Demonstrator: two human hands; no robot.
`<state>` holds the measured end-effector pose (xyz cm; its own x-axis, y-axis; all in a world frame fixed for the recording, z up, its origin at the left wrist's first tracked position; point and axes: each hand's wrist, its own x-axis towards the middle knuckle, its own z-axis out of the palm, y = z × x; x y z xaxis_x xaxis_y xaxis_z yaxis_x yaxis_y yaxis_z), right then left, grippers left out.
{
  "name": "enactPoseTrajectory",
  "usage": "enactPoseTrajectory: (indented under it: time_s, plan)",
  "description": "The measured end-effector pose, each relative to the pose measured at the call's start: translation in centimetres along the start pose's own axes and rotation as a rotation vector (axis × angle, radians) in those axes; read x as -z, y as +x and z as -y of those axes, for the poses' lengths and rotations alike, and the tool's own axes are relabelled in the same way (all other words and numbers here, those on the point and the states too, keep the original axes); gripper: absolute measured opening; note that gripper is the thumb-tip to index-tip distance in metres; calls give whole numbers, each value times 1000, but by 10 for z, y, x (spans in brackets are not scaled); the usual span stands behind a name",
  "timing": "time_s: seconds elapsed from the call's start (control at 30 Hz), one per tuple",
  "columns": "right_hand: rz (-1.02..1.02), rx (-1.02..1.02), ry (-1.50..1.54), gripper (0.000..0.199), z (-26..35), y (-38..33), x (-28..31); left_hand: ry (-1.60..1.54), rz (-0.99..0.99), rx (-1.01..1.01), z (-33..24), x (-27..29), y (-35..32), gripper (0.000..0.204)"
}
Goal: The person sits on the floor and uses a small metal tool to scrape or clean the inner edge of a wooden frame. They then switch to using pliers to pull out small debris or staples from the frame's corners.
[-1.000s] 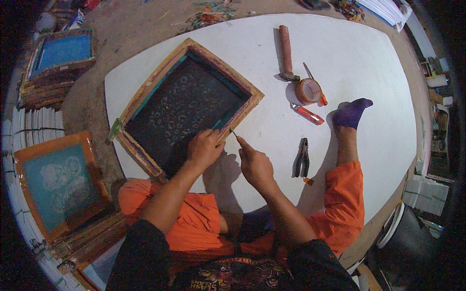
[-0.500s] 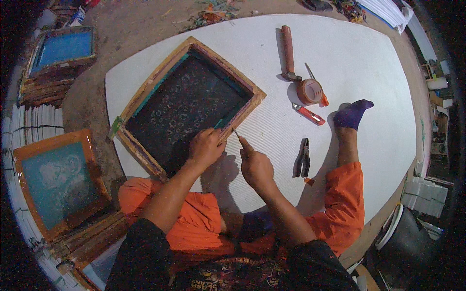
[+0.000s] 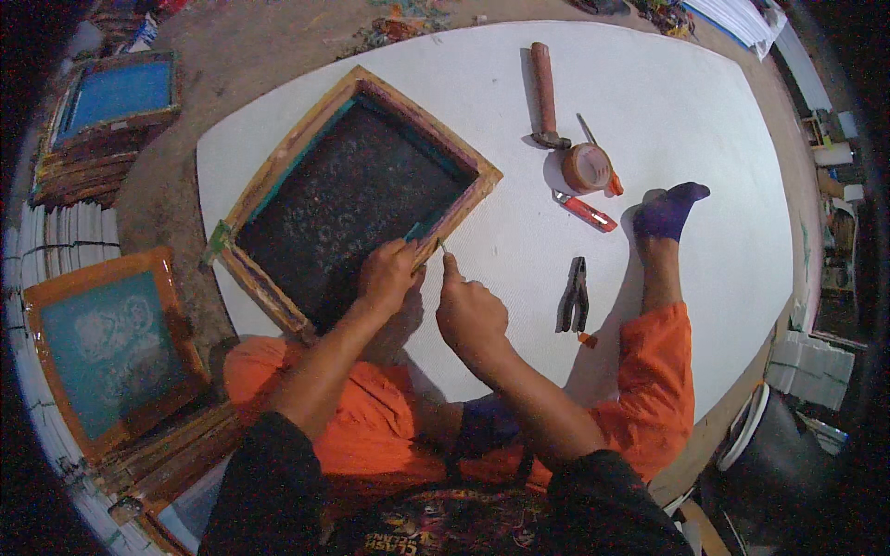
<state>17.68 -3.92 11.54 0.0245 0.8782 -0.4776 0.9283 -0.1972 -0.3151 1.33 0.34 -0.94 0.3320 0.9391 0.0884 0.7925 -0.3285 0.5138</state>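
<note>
A wooden screen-printing frame (image 3: 269, 190) with dark mesh lies tilted to the left on the white sheet. Its lower right side is gripped by my left hand (image 3: 387, 276), fingers curled over the wood. My right hand (image 3: 471, 313) is closed round a slim tool (image 3: 444, 247); only its thin metal tip shows, at the frame's outer edge, and the grip hides its kind. To the right lie black-handled pliers (image 3: 574, 296), a red utility knife (image 3: 586, 212), a roll of brown tape (image 3: 586, 168) and a hammer (image 3: 544, 97).
My socked foot (image 3: 669, 213) rests on the white sheet (image 3: 705, 120) at the right. A teal-meshed frame (image 3: 116, 334) leans at the left beside stacked frames. Farther back sits a blue-meshed frame (image 3: 120, 90). A black chair-like object (image 3: 774, 463) stands at the lower right.
My right hand has shifted slightly left and turned, keeping the tool tip near the frame's edge. My left hand keeps its grip on the frame. The whole view has moved a little.
</note>
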Motion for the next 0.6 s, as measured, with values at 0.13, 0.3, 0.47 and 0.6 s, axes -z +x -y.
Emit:
enactPoseTrajectory:
  time_s: [0.13, 0.3, 0.47, 0.6]
  plan:
    - [14, 57, 288, 51, -18, 18, -17, -26, 26, -10, 3, -1, 2, 42]
    - [143, -28, 83, 61, -9, 6, -9, -28, 38, -22, 2, -3, 2, 42]
    - [209, -121, 1115, 49, -45, 18, -33, -40, -10, -5, -1, -1, 2, 43]
    - [75, 10, 865, 48, -56, 20, -47, -41, 64, 35, -10, 12, 6, 43]
